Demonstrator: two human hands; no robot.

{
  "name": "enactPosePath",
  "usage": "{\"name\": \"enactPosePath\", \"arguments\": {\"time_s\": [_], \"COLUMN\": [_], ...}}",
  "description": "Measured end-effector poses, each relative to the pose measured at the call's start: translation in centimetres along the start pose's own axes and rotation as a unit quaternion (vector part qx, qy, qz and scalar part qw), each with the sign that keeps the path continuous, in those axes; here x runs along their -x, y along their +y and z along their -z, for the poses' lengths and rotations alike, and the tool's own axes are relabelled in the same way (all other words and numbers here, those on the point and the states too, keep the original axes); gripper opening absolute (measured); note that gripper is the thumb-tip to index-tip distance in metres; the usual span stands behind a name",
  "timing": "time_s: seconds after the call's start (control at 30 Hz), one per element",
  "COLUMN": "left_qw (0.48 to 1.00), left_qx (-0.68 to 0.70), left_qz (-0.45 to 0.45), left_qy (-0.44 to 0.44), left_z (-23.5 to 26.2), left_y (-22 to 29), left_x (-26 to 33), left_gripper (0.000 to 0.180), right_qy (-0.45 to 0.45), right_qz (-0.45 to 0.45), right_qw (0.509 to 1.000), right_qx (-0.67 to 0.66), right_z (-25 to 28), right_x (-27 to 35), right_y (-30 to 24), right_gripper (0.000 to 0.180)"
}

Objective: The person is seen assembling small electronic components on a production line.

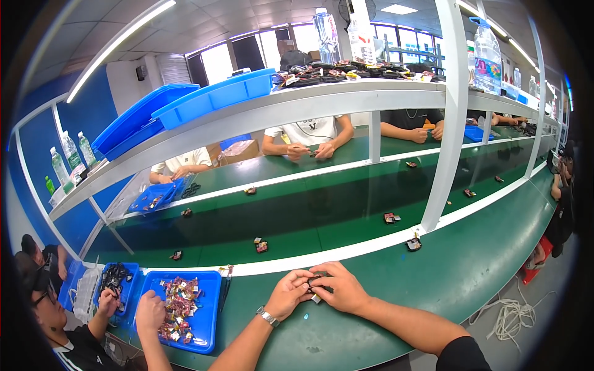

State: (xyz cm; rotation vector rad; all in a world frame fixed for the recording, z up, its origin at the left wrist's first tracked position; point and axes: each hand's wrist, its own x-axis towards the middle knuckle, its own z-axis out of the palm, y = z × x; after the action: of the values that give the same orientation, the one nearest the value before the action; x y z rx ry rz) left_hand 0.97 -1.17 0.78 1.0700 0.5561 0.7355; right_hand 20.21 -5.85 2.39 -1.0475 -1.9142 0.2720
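Observation:
My left hand (288,293) and my right hand (342,288) meet over the green bench (433,278) and together hold a small black part (315,285) between the fingertips. A silver watch sits on my left wrist (268,316). A tiny blue piece (306,316) lies on the bench just below my hands. The part is mostly hidden by my fingers.
A blue tray (207,309) of small red and black parts lies at my left, where a neighbouring person's hands (150,310) work. Small black parts (260,245) ride the green conveyor (322,210) beyond a white strip. People sit opposite under a white shelf (322,102) holding blue trays and bottles.

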Motion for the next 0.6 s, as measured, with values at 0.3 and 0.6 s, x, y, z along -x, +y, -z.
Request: {"name": "enactPosePath", "arguments": {"time_s": [0.3, 0.6], "left_qw": [1.0, 0.999], "left_qx": [-0.001, -0.015], "left_qz": [0.0, -0.026], "left_qy": [0.011, 0.018], "left_z": [-0.22, -0.37], "left_y": [0.21, 0.0], "left_x": [0.11, -0.02], "left_gripper": [0.023, 0.023], "right_qy": [0.013, 0.031], "right_qz": [-0.052, -0.066], "right_qw": [0.998, 0.997], "right_qx": [-0.018, -0.019], "right_z": [-0.25, -0.57], "right_x": [0.16, 0.14], "right_y": [-0.28, -0.74], "right_gripper": [0.015, 0.014]}}
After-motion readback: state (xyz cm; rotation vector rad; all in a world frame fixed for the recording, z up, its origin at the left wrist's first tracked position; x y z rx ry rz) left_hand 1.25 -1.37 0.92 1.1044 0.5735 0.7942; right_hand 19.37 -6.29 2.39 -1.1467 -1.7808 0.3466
